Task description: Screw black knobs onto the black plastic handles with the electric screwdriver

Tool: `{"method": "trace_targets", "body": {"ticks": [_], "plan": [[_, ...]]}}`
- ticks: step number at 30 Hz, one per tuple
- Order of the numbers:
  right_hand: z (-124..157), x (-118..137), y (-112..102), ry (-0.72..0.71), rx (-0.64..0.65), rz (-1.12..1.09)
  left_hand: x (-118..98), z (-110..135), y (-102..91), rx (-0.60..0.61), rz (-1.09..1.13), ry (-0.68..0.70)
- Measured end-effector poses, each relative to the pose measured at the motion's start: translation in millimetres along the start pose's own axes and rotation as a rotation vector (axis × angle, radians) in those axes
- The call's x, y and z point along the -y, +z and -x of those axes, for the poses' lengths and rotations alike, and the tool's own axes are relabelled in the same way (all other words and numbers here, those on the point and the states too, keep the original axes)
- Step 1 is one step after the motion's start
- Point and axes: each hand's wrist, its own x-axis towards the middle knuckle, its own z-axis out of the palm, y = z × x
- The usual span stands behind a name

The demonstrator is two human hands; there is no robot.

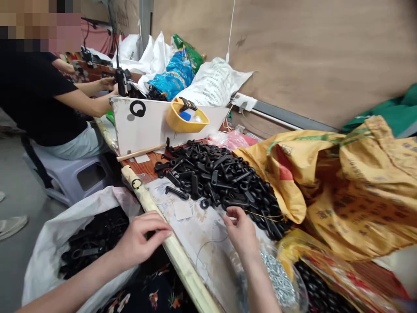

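Observation:
My left hand (143,239) is above the padded table edge (187,267), between the table and a white sack (48,243) of black parts. Its fingers curl and the tips draw in towards the thumb; whatever they hold, if anything, is hidden. Over the pale work sheet (211,248), my right hand (241,228) pinches thumb and fingertips together at the near side of a heap of black plastic crank-shaped parts (215,174). What lies in that pinch is too small to make out. One loose black part (177,192) and a black ring (204,203) lie beside the heap.
Silvery screws (278,278) fill a clear container at the right, near a yellow bag (325,261) of black pieces. A large yellow sack (368,208) lies behind. A white divider (146,126) carries a yellow basket (187,124). Beyond it a co-worker (39,95) sits working.

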Motion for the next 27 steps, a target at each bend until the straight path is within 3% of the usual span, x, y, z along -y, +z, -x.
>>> {"method": "trace_targets", "body": {"ticks": [4,8,10,21,24,27], "plan": [[-21,13,18,-0.066,-0.026,0.107,-11,-19,57.9,0.167,0.111,-0.083],[-26,24,36,-0.093,0.051,0.219,1,-23,95.3,0.288,-0.098,-0.069],[-26,28,42,-0.076,0.076,0.276,3,-22,99.3,0.293,-0.188,-0.021],[-56,54,45,0.056,0.064,0.444,6,-19,97.9,0.233,-0.187,-0.036],[-52,58,32,0.043,0.072,0.372,10,-20,96.0,0.205,-0.144,-0.027],[-18,53,3,0.001,0.084,0.292,13,-20,92.3,0.190,-0.120,-0.008]]}}
